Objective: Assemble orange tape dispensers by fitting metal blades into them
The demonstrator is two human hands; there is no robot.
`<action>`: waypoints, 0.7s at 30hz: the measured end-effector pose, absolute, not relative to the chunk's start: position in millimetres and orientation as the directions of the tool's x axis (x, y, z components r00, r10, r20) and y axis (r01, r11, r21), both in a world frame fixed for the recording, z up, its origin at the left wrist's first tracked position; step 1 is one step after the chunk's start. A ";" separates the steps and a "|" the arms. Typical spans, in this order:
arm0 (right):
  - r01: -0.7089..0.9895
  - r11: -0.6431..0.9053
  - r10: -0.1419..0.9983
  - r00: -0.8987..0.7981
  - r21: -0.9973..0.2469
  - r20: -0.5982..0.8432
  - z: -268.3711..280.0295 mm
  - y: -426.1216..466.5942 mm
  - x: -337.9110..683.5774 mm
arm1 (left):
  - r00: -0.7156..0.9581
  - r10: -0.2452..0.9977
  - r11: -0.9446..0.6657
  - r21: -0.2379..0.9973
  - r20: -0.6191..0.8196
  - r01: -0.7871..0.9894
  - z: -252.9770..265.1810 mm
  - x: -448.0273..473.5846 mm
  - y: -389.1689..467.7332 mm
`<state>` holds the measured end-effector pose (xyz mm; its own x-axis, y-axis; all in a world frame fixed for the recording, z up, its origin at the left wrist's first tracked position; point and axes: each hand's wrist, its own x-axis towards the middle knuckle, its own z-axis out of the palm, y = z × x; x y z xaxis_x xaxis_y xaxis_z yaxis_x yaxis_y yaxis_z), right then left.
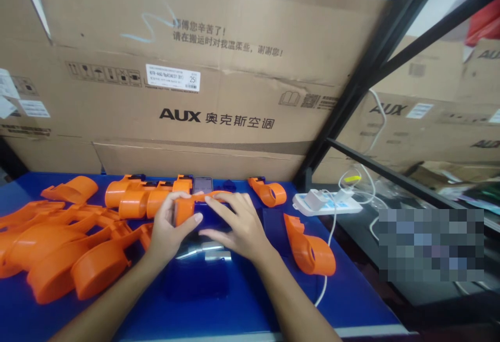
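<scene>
My left hand (169, 227) is closed around the rounded end of an orange plastic part (185, 210), its thumb pressed against the near side. Over the arm of that part lies my right hand (238, 222); its fingers are stretched out, an index fingertip touches the part, and the thumb stands apart below. Between the two hands shows a dark blue surface that I cannot make out clearly. Behind them stand several orange parts with dark ends (133, 204). To the right lie one orange part (312, 253) and another with a dark end (271, 194).
A heap of orange parts (50, 243) covers the left of the blue table (250, 305). A phone-like device (203, 184) lies at the back. A power strip (328, 204) with white cables sits at the right, near a black metal frame (344, 102). Large cardboard (219, 92) walls the back.
</scene>
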<state>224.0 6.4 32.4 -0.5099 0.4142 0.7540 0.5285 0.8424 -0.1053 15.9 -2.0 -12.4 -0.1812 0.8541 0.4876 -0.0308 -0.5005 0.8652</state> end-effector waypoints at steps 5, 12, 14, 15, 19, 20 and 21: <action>0.455 0.769 0.610 -0.317 -0.448 0.726 36.0 5.2 225.0 | -0.055 0.905 -0.421 0.870 0.421 -0.257 -13.8 20.1 -2.5; -0.029 0.443 0.888 -0.126 -0.896 0.443 35.0 8.9 211.6 | 0.184 0.892 -0.374 0.904 0.412 -0.209 -17.4 25.4 -9.4; -0.074 0.389 0.916 -0.075 -0.918 0.394 31.1 8.9 206.8 | 0.257 0.877 -0.369 0.912 0.406 -0.182 -22.4 28.2 -10.8; -0.086 0.359 0.929 -0.060 -0.929 0.364 28.4 8.7 205.1 | 0.284 0.874 -0.358 0.917 0.395 -0.175 -24.6 29.6 -11.2; -0.067 0.189 0.981 -0.028 -0.980 0.192 14.4 9.2 204.2 | 0.298 0.890 -0.306 0.937 0.344 -0.169 -25.9 31.8 -13.0; -0.068 0.177 0.984 -0.026 -0.982 0.179 10.6 10.2 205.1 | 0.283 0.896 -0.308 0.938 0.343 -0.160 -24.5 31.6 -13.8; -0.078 0.187 0.981 -0.035 -0.979 0.190 7.0 11.3 206.1 | 0.256 0.903 -0.316 0.937 0.346 -0.152 -22.9 31.4 -14.6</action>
